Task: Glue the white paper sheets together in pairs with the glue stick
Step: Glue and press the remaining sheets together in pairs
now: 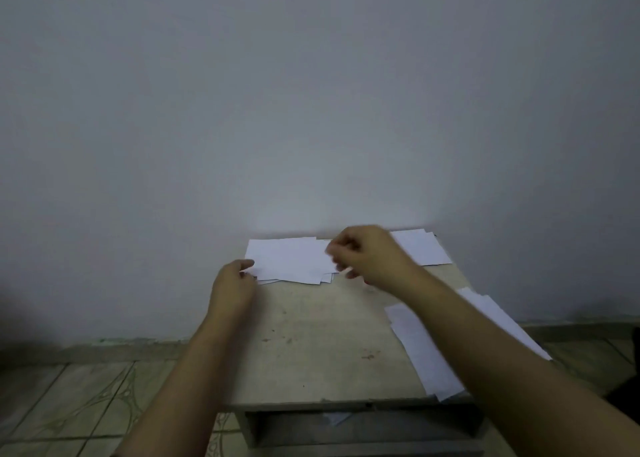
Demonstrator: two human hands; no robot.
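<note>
So both hands are at the far paper stack on the table, left hand pinching its left edge, right hand curled and blurry, can't tell its grip.

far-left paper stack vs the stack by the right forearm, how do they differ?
The far-left stack lies at the table's back edge, both hands at it: left hand on its left edge, right hand over its right end. The right-side stack runs along the table's right edge, untouched, partly hidden by the forearm. Both are loose white sheets.
</note>
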